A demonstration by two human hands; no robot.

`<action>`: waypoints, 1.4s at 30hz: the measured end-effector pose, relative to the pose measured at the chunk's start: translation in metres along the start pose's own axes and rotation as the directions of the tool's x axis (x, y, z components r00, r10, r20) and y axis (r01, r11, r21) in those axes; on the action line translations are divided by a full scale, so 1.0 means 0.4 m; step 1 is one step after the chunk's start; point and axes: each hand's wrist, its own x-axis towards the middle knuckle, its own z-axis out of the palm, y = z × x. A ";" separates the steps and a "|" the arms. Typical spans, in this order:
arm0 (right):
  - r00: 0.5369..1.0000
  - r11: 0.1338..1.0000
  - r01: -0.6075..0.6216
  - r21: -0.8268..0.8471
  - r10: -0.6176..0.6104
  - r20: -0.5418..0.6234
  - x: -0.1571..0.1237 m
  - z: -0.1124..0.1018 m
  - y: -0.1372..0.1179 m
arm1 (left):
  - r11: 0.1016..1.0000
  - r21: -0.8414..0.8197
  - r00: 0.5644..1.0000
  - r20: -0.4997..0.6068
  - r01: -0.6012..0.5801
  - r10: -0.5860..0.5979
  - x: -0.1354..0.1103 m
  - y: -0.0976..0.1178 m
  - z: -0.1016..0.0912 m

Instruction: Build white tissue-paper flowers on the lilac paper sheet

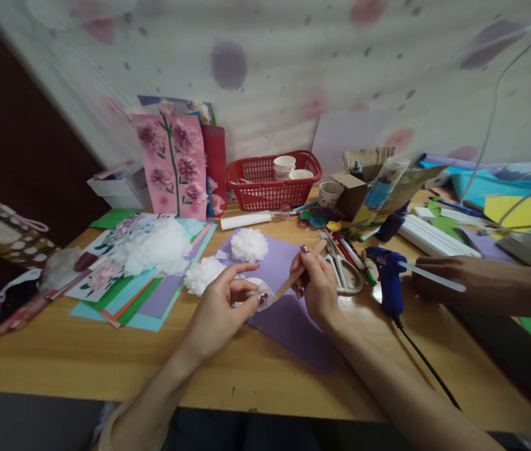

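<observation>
My left hand (pixel 232 297) pinches a small piece of thin white tissue paper (pixel 268 295) between thumb and fingers. In my right hand (pixel 316 282) is a flat wooden craft stick (pixel 292 279), slanting down so its lower tip meets the tissue. Both hands are above a purple paper sheet (pixel 288 322). Two fluffy white paper flowers lie beyond my left hand: one flower (pixel 249 244) on the sheet and another flower (pixel 205 274) at its left edge. Scissors (pixel 346 275) lie just right of my right hand.
A blue glue gun (pixel 391 285) with its cord stands at the right, near another person's hand (pixel 448 282). Coloured papers (pixel 152 307) and a heap of white tissue (pixel 159 244) cover the left. A red basket (pixel 272 188) with paper cups stands behind; markers (pixel 350 250) lie right of centre.
</observation>
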 end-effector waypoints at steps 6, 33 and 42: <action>1.000 1.000 -0.015 -0.011 0.015 0.023 -0.004 0.000 -0.004 | 0.996 -0.079 0.999 0.003 0.045 -0.045 0.001 -0.005 0.001; 0.989 0.993 -0.109 -0.036 0.112 0.095 -0.005 0.001 0.001 | 0.998 0.049 0.980 0.193 0.044 -0.053 0.000 0.000 -0.008; 0.993 0.994 -0.088 -0.058 0.092 0.080 -0.007 0.000 0.005 | 0.999 0.013 0.984 0.169 0.049 -0.050 -0.004 -0.006 -0.007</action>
